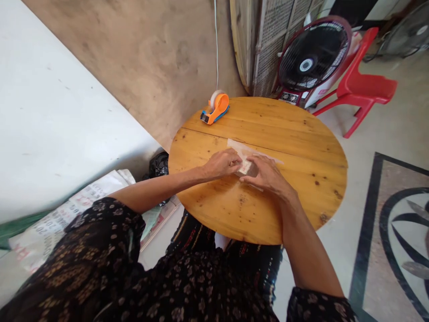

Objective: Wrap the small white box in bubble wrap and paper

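Observation:
A small whitish packet [246, 167] with faint reddish marks lies between my hands on the round wooden table [214, 205]. Under and around it spreads a sheet of thin, translucent plastic [234, 144], partly covered by my fingers. My left hand [223, 163] is closed, its thumb and fingertips pinched at the packet's left edge. From the other side my right hand [268, 174] curves about the packet, thumb and forefinger apart, with the other fingers resting over the plastic. An orange tape dispenser [219, 105] with a roll of tape stands near the table's far left edge.
A dark red fan [315, 56] and a red plastic chair [367, 87] stand beyond the table on the right. Printed white sacks [56, 219] and a black plastic bag [158, 165] lie left of the table. A white cord [216, 44] hangs down the wall.

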Motion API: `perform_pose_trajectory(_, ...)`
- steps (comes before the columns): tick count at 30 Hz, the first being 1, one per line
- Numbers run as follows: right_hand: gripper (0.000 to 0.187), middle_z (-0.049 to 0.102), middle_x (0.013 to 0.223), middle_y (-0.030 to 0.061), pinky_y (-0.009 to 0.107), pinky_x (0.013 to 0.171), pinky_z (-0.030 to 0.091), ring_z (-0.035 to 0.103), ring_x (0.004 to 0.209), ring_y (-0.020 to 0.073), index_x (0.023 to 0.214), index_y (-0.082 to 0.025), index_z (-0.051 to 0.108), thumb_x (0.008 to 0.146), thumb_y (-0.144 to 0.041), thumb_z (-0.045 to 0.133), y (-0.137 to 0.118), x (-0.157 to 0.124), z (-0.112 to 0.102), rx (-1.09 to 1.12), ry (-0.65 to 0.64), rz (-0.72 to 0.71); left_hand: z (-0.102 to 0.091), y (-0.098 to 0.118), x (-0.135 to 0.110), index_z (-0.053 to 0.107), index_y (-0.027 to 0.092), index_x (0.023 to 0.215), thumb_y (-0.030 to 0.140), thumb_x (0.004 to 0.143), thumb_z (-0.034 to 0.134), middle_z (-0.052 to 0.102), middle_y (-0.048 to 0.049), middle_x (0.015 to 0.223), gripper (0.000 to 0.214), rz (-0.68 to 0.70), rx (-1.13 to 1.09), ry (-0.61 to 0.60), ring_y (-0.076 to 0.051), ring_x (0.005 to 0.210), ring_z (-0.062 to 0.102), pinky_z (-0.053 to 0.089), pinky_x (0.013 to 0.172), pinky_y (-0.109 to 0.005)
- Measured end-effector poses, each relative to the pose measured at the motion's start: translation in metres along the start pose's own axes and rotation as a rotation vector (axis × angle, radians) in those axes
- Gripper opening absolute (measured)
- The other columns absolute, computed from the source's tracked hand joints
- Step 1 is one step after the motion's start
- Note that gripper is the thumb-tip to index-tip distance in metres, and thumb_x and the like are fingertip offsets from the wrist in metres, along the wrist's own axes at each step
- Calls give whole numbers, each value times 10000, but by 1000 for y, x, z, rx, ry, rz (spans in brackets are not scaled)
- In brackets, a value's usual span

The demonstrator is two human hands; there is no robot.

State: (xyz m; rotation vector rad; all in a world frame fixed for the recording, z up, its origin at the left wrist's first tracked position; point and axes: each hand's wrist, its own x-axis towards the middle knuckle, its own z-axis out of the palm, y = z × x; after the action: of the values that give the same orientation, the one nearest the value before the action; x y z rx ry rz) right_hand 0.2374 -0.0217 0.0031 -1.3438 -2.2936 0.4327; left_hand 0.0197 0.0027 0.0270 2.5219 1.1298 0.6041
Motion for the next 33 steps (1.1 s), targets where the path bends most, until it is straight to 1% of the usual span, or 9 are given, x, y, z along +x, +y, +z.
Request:
perform_pose_trajectory(4, 559, 652, 1297, 170, 569, 1052, 412, 580, 1212, 377, 1194, -174, 674, 714, -438, 788, 2, 2, 5, -24, 14, -31, 9, -4, -7, 736, 164, 914, 193, 878, 613, 657, -65, 902, 131, 63, -21, 59, -158, 873, 625, 509, 777, -251)
perform_pose_trajectory(8, 503, 652, 1302, 138, 526, 1056, 442, 586, 1223, 333, 1178, -211, 687, 726, -412, 777, 10, 7, 13, 88, 19, -73, 17, -4, -21, 711, 157, 1011, 217, 926, 569, 631, -84, 965, 176, 124, -25, 155, -146, 860, 613, 514, 747, -238)
perform_pose_trajectory(13, 555, 664, 1290, 127, 527, 1082, 438, 586, 1237, 331, 1174, -224, 691, 705, -498, 800, 15, 7, 17, 153, -51, -92, 19, 2, -36, 690, 168, 975, 216, 967, 502, 632, -95, 1001, 194, 217, 85, 226, -146, 862, 601, 501, 732, -241)
perform_pose_trajectory(17, 617, 662, 1288, 141, 541, 1083, 434, 591, 1232, 334, 1208, -218, 675, 700, -546, 798, 11, 4, 14, 161, -75, -61, 20, 2, -35, 684, 170, 979, 192, 944, 518, 674, -103, 1028, 170, 333, 161, 298, -190, 933, 601, 512, 827, -319)
perform_pose_trajectory(22, 632, 576, 1427, 130, 522, 1157, 376, 503, 1356, 303, 1307, -230, 624, 796, -594, 706, 2, 1, -4, 285, -114, -59, 24, -4, -29, 673, 174, 971, 150, 914, 512, 692, -100, 1042, 173, 370, 112, 240, -210, 998, 598, 511, 896, -369)
perform_pose_trajectory(25, 606, 509, 1511, 97, 514, 1202, 322, 434, 1430, 274, 1395, -255, 568, 906, -613, 555, -2, 3, -19, 387, -105, 51, 24, -7, -27, 673, 168, 940, 152, 914, 514, 690, -98, 1023, 162, 381, 88, 212, -212, 999, 594, 506, 900, -363)
perform_pose_trajectory(28, 540, 519, 1509, 76, 513, 1222, 287, 422, 1444, 253, 1402, -260, 567, 984, -566, 412, -4, 9, -30, 416, -53, 174, 23, -9, -25, 670, 167, 902, 156, 913, 516, 694, -99, 1022, 155, 401, 56, 200, -213, 998, 590, 496, 905, -361)
perform_pose_trajectory(30, 514, 539, 1490, 83, 504, 1211, 310, 454, 1420, 252, 1397, -241, 569, 987, -511, 413, -5, 16, -34, 390, -56, 193, 22, -10, -23, 667, 170, 876, 155, 905, 520, 694, -96, 1014, 151, 404, 32, 191, -210, 977, 590, 490, 894, -357)
perform_pose_trajectory(33, 483, 572, 1444, 119, 487, 1139, 411, 521, 1353, 268, 1357, -188, 586, 942, -407, 468, -2, 28, -36, 317, -49, 187, 22, -12, -19, 659, 170, 843, 153, 886, 533, 689, -94, 999, 134, 412, -3, 193, -199, 928, 591, 487, 857, -341)
